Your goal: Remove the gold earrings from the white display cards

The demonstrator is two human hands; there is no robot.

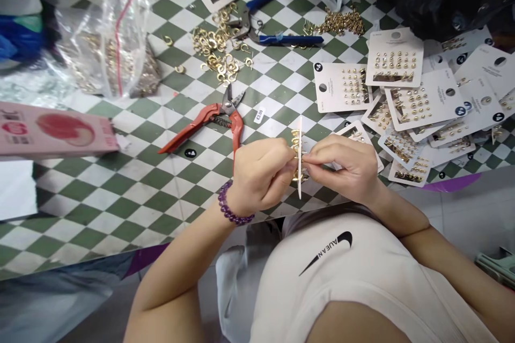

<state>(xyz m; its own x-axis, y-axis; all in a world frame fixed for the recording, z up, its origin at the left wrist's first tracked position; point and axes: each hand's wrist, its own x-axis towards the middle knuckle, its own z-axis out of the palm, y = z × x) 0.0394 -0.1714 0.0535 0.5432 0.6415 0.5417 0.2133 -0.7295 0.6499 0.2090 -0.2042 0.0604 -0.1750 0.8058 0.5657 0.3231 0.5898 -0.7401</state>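
An earring card (300, 171) is held edge-on between my hands, near the table's front edge, with gold pieces along its left face. My left hand (263, 171), with a purple bead bracelet at the wrist, pinches at the card's left face. On the other side, my right hand (344, 163) has its thumb and fingertips pressed together at the card's right face. The small pieces between the fingertips are mostly hidden. Red-handled cutters (207, 120) lie open just beyond my left hand. A small price sticker (259, 113) is on the table behind the card.
Filled earring cards (426, 99) lie piled at the right. Loose gold hooks (219, 48), blue-handled pliers (289, 39) and a gold chain (341, 22) are farther back. At the left are a plastic bag (116, 48) of small pieces and a pink box (56, 129).
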